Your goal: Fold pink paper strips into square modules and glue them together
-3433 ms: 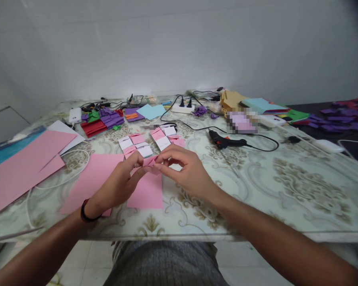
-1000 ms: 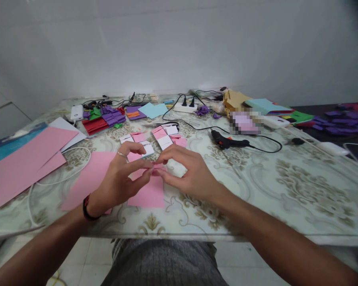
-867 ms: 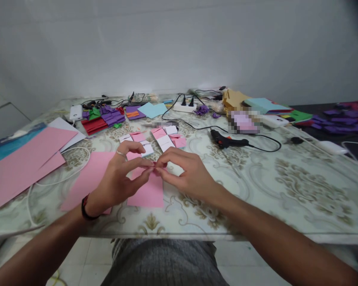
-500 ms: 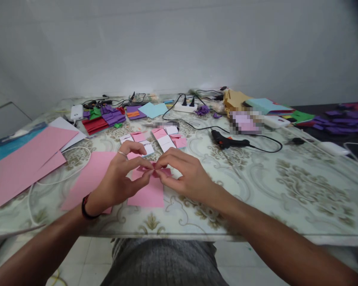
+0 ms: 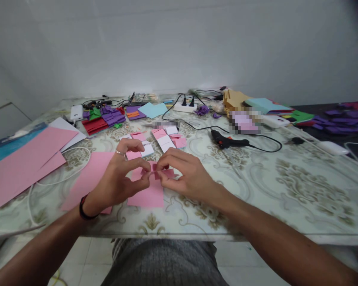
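Between my two hands is a small folded piece of pink paper (image 5: 166, 174), held above the table. My left hand (image 5: 121, 171) pinches its left part between thumb and index finger, the other fingers curled above. With thumb and fingers, my right hand (image 5: 186, 171) pinches it close beside the left fingertips. Below lies a flat pink sheet (image 5: 146, 194), partly hidden by the folded piece. A larger pink sheet (image 5: 89, 178) lies under my left wrist. Just beyond my fingers are pink-and-white folded paper squares (image 5: 164, 139), some partly covered by my left hand.
A black glue gun (image 5: 229, 141) with its cord lies to the right. Large pink sheets (image 5: 32, 159) and a white cable (image 5: 31, 206) are at left. Along the back stand a power strip (image 5: 185, 107), purple folded strips (image 5: 113, 115) and stacked coloured paper (image 5: 268, 106).
The folded pink piece has shifted and turned between my fingers, and more of it shows to the right. My left fingertips have moved slightly left, a little apart from the right ones.
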The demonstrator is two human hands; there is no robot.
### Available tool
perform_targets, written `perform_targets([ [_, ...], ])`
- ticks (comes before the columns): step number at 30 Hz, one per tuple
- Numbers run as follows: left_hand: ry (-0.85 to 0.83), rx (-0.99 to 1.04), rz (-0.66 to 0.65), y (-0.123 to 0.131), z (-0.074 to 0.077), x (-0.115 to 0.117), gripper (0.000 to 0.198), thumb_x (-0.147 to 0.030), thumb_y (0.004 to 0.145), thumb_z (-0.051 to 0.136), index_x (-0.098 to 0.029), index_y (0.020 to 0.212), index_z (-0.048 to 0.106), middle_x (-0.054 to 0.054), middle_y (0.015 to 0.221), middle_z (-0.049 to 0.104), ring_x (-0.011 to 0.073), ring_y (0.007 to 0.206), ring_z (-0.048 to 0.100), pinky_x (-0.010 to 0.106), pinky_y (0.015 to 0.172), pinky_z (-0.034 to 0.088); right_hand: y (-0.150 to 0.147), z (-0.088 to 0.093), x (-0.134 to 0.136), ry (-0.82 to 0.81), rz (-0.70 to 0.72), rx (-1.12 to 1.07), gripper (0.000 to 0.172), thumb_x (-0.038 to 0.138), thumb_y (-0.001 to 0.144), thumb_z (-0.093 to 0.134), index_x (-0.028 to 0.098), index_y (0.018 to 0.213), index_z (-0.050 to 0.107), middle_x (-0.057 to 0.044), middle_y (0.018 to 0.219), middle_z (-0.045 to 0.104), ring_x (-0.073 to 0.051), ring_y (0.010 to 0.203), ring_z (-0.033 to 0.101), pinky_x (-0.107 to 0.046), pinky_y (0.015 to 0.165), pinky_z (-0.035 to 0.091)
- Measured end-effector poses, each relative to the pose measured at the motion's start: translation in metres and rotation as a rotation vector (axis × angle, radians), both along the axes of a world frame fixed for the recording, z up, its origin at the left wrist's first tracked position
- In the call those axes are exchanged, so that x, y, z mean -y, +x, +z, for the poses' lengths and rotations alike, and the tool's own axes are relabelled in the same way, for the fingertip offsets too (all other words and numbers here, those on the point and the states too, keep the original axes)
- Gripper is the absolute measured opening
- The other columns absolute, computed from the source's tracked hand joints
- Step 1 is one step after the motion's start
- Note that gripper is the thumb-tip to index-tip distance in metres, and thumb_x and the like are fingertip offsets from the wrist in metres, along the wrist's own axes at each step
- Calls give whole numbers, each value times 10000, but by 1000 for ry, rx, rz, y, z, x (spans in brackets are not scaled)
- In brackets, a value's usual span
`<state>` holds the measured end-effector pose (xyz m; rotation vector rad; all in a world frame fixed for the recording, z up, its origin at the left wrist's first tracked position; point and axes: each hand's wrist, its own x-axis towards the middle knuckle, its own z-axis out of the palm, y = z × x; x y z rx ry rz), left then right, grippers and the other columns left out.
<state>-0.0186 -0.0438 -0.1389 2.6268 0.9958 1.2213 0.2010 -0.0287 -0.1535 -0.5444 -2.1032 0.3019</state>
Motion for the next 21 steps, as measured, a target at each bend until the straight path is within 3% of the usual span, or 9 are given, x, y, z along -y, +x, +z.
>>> perform_targets([
  [8,40,52,70,-11,9,-8,174,-64,828,716,-231,867,685,63,1185,513,241,1186,560,433,1012,556,12,5,-9,-65,-33,-14,119,95,863,621,213,842,620,-13,815,655,-166,751,603,-302,725,493],
  [12,-11,15,-10,-5,2,-6,212,-168,834,825,-253,992,711,88,1286,512,267,1258,549,455,1040,555,6,2,-6,-57,13,-12,114,102,886,626,214,863,631,-24,838,684,-171,777,631,-302,728,509],
  [16,-5,23,-47,0,-5,-4,144,-107,895,751,-243,920,711,77,1251,533,238,1232,572,435,1022,554,2,0,-2,-71,19,-23,127,93,887,633,217,859,624,-22,836,686,-172,784,645,-304,736,521],
  [21,-20,45,-30,-2,-5,-4,183,-62,870,735,-231,938,717,78,1239,537,243,1228,573,450,1047,544,2,0,-3,-62,46,-43,111,104,910,639,208,871,632,-26,838,688,-166,793,644,-301,746,519],
])
